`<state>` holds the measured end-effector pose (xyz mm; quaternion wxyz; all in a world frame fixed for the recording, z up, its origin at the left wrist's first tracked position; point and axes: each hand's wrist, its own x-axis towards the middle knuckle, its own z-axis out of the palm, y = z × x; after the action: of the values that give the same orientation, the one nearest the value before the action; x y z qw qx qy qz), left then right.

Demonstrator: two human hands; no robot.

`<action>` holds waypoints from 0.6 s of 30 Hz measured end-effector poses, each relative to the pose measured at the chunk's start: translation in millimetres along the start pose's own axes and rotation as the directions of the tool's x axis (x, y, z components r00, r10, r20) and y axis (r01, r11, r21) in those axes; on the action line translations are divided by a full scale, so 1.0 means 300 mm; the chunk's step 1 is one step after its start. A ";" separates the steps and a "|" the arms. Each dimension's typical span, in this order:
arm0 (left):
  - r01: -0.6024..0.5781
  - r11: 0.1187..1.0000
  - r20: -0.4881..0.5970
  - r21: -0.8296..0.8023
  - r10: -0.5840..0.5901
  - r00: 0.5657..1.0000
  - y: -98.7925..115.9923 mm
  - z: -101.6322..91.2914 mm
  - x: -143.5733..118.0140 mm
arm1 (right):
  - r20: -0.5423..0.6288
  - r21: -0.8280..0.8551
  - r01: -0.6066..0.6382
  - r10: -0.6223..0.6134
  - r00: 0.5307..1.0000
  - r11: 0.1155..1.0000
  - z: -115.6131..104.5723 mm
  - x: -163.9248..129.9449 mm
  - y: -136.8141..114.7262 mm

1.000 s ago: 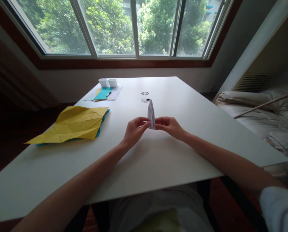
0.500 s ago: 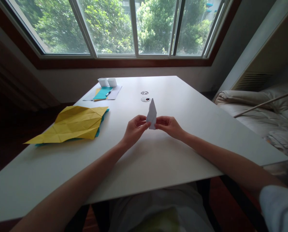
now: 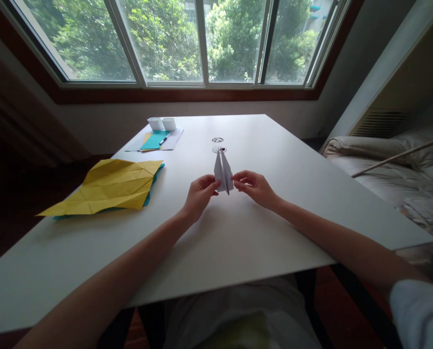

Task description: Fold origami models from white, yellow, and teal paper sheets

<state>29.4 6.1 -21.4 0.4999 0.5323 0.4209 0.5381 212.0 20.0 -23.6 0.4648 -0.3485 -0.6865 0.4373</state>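
White table (image 3: 260, 232), folded paper (image 3: 223, 175) tip pointing away, both hands' fingers (image 3: 213, 184) pinching its near end

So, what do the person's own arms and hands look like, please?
Both forearms are bare. The left hand and the right hand show no gloves, and no rings or watch can be made out. A white sleeve covers the right upper arm.
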 end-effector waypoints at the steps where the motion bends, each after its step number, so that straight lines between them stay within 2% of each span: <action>1: 0.007 1.000 0.008 -0.016 -0.007 1.000 -0.001 -0.001 0.001 | -0.024 -0.010 -0.002 0.002 1.000 1.000 -0.002 0.001 0.001; 3: 0.012 0.999 0.047 -0.041 -0.010 0.999 -0.002 -0.003 0.001 | -0.019 0.012 -0.043 0.043 0.999 0.999 -0.005 0.002 0.004; 6: -0.004 0.996 0.095 -0.085 0.012 0.995 -0.005 -0.008 0.000 | 0.101 0.109 -0.166 0.155 0.983 0.980 -0.004 0.004 0.012; 8: -0.025 0.995 0.107 -0.099 0.036 0.994 -0.006 -0.009 -0.002 | 0.141 0.196 -0.224 0.199 0.970 0.955 -0.002 0.006 0.015; 13: -0.055 0.998 0.112 -0.008 0.055 0.992 -0.013 0.000 -0.001 | 0.124 0.376 -0.271 0.241 0.962 0.886 0.003 0.008 0.013; 18: -0.021 0.998 0.027 0.057 0.020 0.999 -0.015 0.001 0.005 | 0.072 0.344 -0.255 0.246 0.967 0.904 0.008 0.006 0.007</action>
<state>30.1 8.1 -25.6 0.4844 0.5578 0.4240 0.5240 209.3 21.9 -25.5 0.4501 -0.3397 -0.5533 0.6131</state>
